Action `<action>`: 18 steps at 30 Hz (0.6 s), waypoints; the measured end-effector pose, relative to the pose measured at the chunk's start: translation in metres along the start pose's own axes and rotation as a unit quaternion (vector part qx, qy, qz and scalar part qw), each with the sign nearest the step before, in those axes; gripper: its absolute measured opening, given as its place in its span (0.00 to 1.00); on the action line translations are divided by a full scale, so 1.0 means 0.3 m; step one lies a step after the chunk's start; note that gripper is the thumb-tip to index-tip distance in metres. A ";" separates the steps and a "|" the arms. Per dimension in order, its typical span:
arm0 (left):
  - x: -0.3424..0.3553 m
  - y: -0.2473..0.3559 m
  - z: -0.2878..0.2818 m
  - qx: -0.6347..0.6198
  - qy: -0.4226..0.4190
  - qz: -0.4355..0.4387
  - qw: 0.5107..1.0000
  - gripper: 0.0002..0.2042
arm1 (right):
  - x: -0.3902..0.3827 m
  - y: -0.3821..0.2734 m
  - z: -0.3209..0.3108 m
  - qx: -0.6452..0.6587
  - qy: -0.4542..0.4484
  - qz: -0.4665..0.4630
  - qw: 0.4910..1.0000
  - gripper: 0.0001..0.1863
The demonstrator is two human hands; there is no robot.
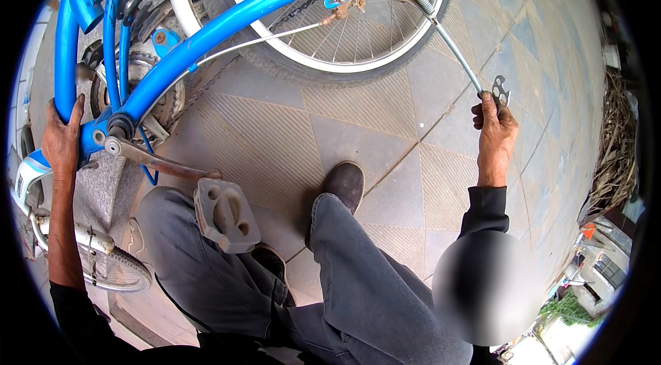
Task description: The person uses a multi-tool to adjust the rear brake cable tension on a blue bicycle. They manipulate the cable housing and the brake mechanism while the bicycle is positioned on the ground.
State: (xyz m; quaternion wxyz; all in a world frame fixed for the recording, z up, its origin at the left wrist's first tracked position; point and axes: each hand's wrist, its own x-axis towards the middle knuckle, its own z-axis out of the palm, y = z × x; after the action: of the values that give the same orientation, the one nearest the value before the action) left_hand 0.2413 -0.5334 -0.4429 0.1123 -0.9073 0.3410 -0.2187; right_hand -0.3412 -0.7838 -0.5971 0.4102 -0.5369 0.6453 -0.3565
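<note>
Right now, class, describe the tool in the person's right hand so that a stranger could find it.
Start at the blue bicycle frame and its rear wheel. The kickstand slants down to the right hand, which grips a flat metal wrench, alone in having several cut-out holes.

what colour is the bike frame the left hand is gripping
Bright blue bike frame, gripped by the left hand; clearest in the head view.

Grey paving tiles (385, 138) are carrying the load. A bicycle wheel (323, 55) and a shoe (346, 184) are resting on them.

Black long sleeves, grey trousers — dark brown shoes.
</note>
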 end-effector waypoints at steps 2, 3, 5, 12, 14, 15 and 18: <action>0.000 0.003 0.000 0.002 0.006 0.003 1.000 0.38 | -0.001 0.000 -0.001 -0.001 0.001 -0.001 1.000 0.14; 0.001 0.001 0.005 0.002 0.013 0.007 1.000 0.37 | -0.002 -0.002 -0.001 -0.002 0.002 -0.002 1.000 0.14; 0.001 -0.006 0.007 0.007 0.024 0.010 1.000 0.36 | -0.003 -0.001 0.001 -0.003 0.003 -0.004 1.000 0.14; 0.007 -0.024 0.023 0.026 0.008 0.003 1.000 0.39 | 0.000 0.006 -0.001 0.012 0.002 -0.005 1.000 0.14; 0.009 -0.023 0.024 0.031 0.007 0.002 0.999 0.39 | 0.001 0.006 -0.002 0.009 0.001 -0.006 1.000 0.13; 0.009 -0.022 0.022 0.031 0.007 0.003 0.999 0.39 | -0.001 0.006 -0.002 0.007 0.002 -0.006 1.000 0.13; 0.006 -0.020 0.023 0.036 0.012 0.000 0.999 0.39 | -0.007 0.002 0.004 -0.004 0.006 -0.014 1.000 0.13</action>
State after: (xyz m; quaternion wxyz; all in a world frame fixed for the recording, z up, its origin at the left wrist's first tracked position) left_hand 0.2492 -0.5300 -0.4463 0.1403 -0.9002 0.3339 -0.2418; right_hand -0.3402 -0.7816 -0.5978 0.3994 -0.5450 0.6418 -0.3626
